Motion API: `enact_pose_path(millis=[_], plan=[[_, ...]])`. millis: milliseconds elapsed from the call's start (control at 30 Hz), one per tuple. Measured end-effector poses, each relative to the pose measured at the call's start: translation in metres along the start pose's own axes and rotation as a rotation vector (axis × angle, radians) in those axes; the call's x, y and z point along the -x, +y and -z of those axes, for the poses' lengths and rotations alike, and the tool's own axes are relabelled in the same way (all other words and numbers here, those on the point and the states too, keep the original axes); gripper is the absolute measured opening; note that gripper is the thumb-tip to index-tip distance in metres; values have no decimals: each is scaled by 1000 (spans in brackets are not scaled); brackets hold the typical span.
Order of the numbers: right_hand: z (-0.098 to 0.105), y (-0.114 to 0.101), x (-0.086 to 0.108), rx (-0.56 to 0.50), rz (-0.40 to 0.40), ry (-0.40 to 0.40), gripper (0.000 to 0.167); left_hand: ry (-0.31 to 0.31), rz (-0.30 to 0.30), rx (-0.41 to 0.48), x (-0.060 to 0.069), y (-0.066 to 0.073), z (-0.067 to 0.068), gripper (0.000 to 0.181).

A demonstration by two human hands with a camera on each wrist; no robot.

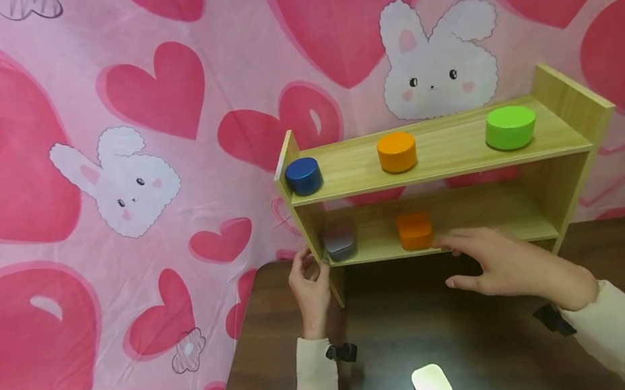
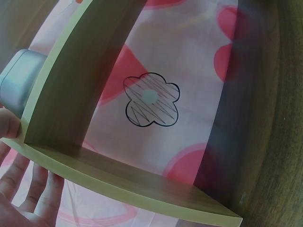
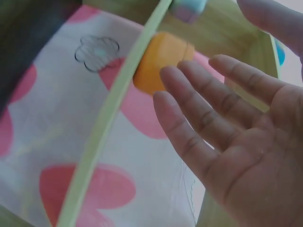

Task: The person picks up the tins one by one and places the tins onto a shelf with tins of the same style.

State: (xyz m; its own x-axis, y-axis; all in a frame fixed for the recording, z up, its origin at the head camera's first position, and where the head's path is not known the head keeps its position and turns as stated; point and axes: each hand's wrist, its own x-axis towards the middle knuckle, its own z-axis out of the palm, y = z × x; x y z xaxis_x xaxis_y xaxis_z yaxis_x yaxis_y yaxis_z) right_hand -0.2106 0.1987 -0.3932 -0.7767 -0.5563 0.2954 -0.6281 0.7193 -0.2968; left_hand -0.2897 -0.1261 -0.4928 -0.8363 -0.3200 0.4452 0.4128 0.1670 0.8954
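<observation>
A two-tier wooden shelf [image 1: 437, 168] stands on the dark table. My left hand [image 1: 311, 284] grips its left side panel [image 2: 128, 177], thumb at the front edge and fingers on the outer face. Just inside that panel, on the lower board, sits a grey tin [image 1: 340, 243]. An orange square tin [image 1: 415, 232] stands mid-board. Beside it, to the right, is my right hand [image 1: 497, 261], fingers extended and thumb apart, holding nothing. In the right wrist view the fingertips lie close to the orange tin [image 3: 158, 64]; whether they touch it I cannot tell.
On the upper board stand a blue round tin [image 1: 304, 176], an orange round tin [image 1: 397, 152] and a green round tin [image 1: 510, 127]. A pale square tin [image 1: 432, 386] lies on the table [image 1: 494, 336] in front. Behind hangs a pink heart-patterned cloth [image 1: 195, 193].
</observation>
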Motion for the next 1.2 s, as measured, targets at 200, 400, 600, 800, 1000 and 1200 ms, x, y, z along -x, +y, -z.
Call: enact_pose_path(millis=[200,400,600,800,1000,1200], plan=[[-22,-10,13,-34,39,-63,54,1,-6,-14,-3,-12,0,34],[-43,-14,20,-70,31,-128,57,-9,-25,-9,-4,-14,1,34],[-62,-17,24,-92,50,-178,62,2,-69,-7,-3,-16,1,31],[-80,-20,29,-103,81,-200,64,3,-76,-27,-1,-18,2,32],[-95,-23,33,-116,110,-204,61,-14,-25,-16,-3,-16,2,32],[-110,-29,41,-89,104,-201,65,-3,-11,-3,-2,-14,1,34]])
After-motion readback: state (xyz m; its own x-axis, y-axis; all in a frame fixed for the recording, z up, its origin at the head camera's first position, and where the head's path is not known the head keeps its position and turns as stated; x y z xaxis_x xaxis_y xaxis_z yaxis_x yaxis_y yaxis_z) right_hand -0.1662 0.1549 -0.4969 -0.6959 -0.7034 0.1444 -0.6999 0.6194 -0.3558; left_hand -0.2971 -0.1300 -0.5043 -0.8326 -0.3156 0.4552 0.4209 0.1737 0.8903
